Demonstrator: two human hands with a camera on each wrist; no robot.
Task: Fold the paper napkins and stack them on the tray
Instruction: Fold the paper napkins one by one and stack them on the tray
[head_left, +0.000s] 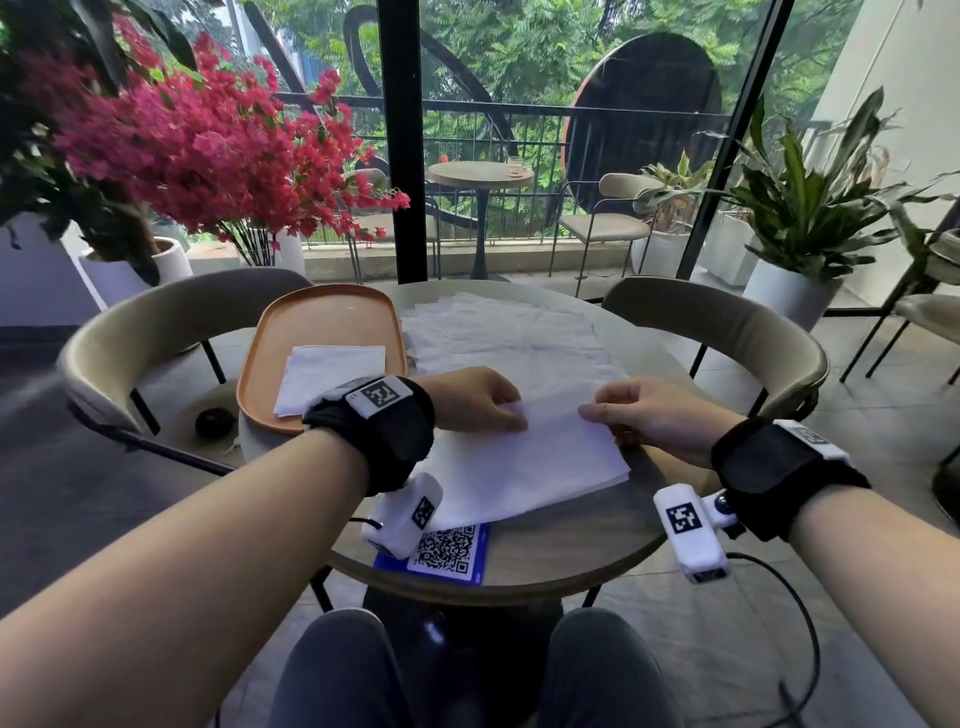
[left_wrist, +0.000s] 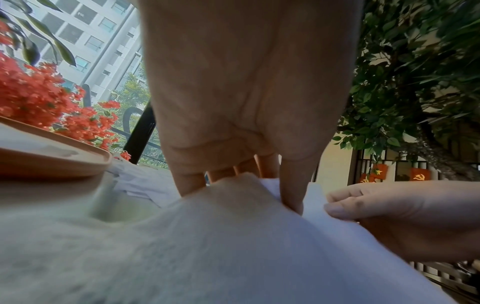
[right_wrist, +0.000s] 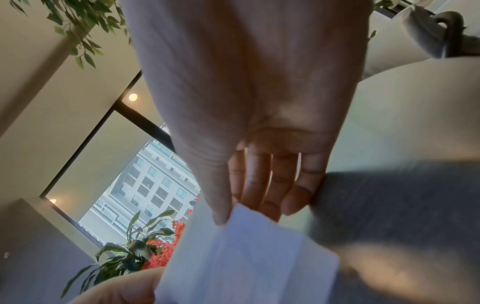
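A white paper napkin (head_left: 524, 462) lies folded on the round table in front of me. My left hand (head_left: 480, 400) pinches its far left edge, thumb on top (left_wrist: 291, 197). My right hand (head_left: 631, 413) pinches the far right edge, the thumb over the paper (right_wrist: 221, 207) and the fingers behind. The napkin's far edge is lifted a little (left_wrist: 259, 185). An orange oval tray (head_left: 270, 353) sits at the left of the table with one folded napkin (head_left: 332, 376) on it. Several unfolded napkins (head_left: 498, 332) are spread behind my hands.
A blue QR-code card (head_left: 447, 553) sticks out from under the napkin at the near table edge. Beige chairs stand at the left (head_left: 156, 322) and right (head_left: 727, 322). Pink flowers (head_left: 208, 150) and potted plants (head_left: 800, 208) stand beyond the table.
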